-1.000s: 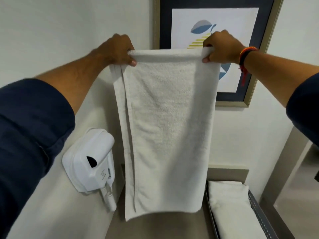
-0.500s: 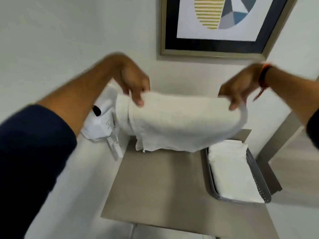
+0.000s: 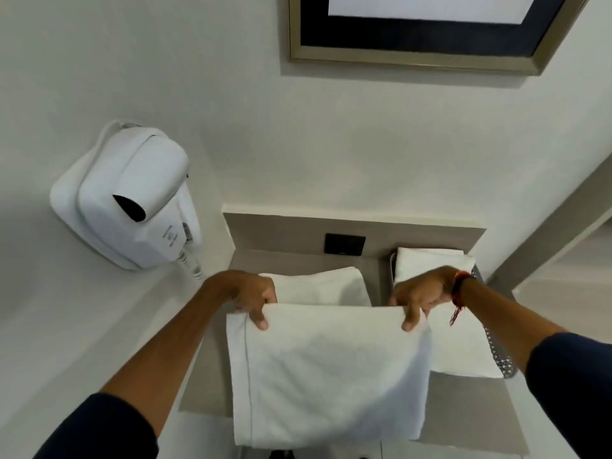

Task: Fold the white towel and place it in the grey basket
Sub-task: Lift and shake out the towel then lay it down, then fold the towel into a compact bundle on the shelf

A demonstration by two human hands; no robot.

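Observation:
The white towel (image 3: pixel 328 372) lies over the grey-brown shelf (image 3: pixel 463 412), its near part draped toward me and a far part flat behind my hands. My left hand (image 3: pixel 250 298) pinches the towel's upper left corner, thumb on top. My right hand (image 3: pixel 419 298), with a red-orange wristband, pinches the upper right corner. The grey basket (image 3: pixel 500 359) stands at the right of the shelf, touching the towel's right side. A folded white towel (image 3: pixel 460 346) lies inside it.
A white wall-mounted hair dryer (image 3: pixel 132 197) with a coiled cord hangs at the left. A black socket plate (image 3: pixel 344 244) sits on the shelf's back panel. A framed picture (image 3: pixel 424 31) hangs above. A doorway opens at the right.
The towel, held high and hanging full length a second ago, has come down onto the shelf and now lies doubled over. Both hands moved down and toward me, still gripping the corners.

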